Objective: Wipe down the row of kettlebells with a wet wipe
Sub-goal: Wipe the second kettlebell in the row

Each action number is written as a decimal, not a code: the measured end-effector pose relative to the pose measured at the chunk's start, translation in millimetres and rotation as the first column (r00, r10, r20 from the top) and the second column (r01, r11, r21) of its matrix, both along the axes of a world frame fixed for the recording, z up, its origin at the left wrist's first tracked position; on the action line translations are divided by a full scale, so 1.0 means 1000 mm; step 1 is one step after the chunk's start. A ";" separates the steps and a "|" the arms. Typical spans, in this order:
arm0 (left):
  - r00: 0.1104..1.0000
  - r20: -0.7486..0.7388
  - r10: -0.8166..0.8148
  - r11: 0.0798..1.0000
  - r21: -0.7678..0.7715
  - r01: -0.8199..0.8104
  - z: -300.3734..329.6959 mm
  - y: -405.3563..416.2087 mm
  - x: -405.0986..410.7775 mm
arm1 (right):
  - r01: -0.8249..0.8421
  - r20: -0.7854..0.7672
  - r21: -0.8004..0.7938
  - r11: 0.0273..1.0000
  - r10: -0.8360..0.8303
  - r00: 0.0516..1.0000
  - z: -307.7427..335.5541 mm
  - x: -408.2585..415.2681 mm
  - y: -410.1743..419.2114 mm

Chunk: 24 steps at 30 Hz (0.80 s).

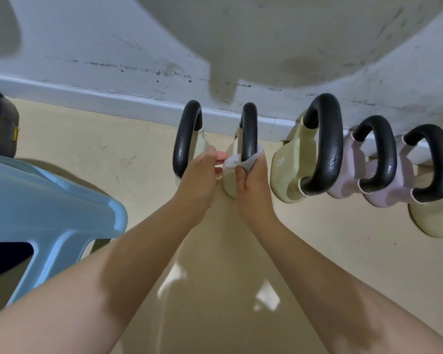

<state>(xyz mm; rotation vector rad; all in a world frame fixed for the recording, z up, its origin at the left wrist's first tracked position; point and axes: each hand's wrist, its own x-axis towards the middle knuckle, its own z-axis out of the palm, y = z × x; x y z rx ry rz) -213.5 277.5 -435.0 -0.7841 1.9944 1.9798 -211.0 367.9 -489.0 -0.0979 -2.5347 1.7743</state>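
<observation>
Kettlebells [289,162] row left-right | handles up | right hand [252,185] wipe [241,163]

- Two bare forearms reach forward from the bottom corners of the head view, converging toward the middle of the frame.
- The left hand [201,172] is seen from the back, wrist straight, fingers extended forward and only loosely bent; its fingertips [221,157] point toward the right hand.
- Whether the left fingers grip anything cannot be told from this angle.
- The right hand [252,175] sits just beside the left, knuckles up, fingers curled round a white wet wipe [241,163] that it presses against a black kettlebell handle [249,131].
- The two hands are close together, nearly touching at the fingertips.
</observation>
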 end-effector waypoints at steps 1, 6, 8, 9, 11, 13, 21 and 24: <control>1.000 0.000 0.008 1.000 -0.001 -0.008 -0.001 -0.001 0.000 | -0.031 0.002 0.093 0.995 0.031 1.000 0.002 -0.001 0.001; 0.999 -0.043 0.002 1.000 -0.008 -0.002 -0.006 -0.008 0.008 | -0.010 -0.227 0.805 0.594 0.323 0.919 -0.017 0.005 0.022; 0.998 -0.064 -0.006 1.000 -0.015 0.005 -0.006 -0.012 0.011 | 0.088 -0.247 0.941 0.326 0.487 0.838 -0.016 0.000 0.033; 0.997 -0.072 -0.007 1.000 -0.021 0.005 -0.006 -0.014 0.011 | 0.113 -0.237 0.963 0.246 0.565 0.790 -0.012 -0.006 0.037; 0.998 -0.067 -0.002 1.000 -0.025 0.000 -0.006 -0.016 0.010 | 0.124 -0.195 0.980 0.154 0.642 0.742 0.001 -0.020 0.043; 0.999 -0.051 0.001 1.000 -0.024 -0.002 -0.005 -0.016 0.010 | 0.087 -0.140 0.989 0.116 0.612 0.778 0.013 -0.027 0.042; 0.999 -0.049 -0.017 1.000 0.011 0.018 0.002 -0.012 0.007 | 0.043 0.018 0.997 -0.067 0.720 0.694 0.007 -0.020 0.045; 0.998 -0.061 -0.010 1.000 0.018 0.011 0.004 -0.008 0.008 | -0.003 -0.059 0.995 0.098 0.623 0.780 0.007 -0.014 0.041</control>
